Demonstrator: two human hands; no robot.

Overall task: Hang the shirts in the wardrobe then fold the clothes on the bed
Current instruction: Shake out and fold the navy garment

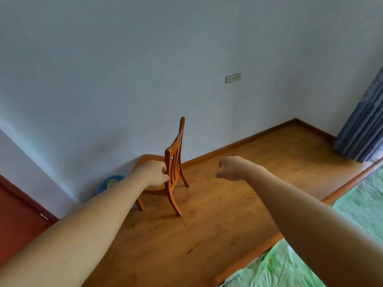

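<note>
- A wooden chair point(174, 162) is seen standing upright on the wood floor point(207, 235), close to the pale wall with its seat side pointed at that wall. Everything below is placed off this chair.
- The left grip point(155, 172), a bare hand, is clenched into a fist, and nothing can be made out inside it. Its knuckles are lined up with the chair's nearer back post, over the seat edge. Whether the post is actually touched can't be told from this angle.
- The right grip point(230, 168) is held in the air to the right of the chair, clear of it, above bare floor. It's released: fingers loosely curled downward, thumb stuck out, nothing held.
- The bed point(362, 204) is found to the right of the chair and closer to the camera. It's covered in a green sheet, and its wooden frame edge runs along the floor.
- A blue basin point(112, 182) is tucked just left of the chair against the wall, partly hidden by the left forearm. Something pale sits in it, too blurry to name.
- A socket plate point(233, 78) is mounted on the wall above and right of the chair.
- A blue curtain point(360, 125) is hung far right of the chair, down to the floor.
- A red-brown door point(18, 220) with a small metal handle is seen far left of the chair.
</note>
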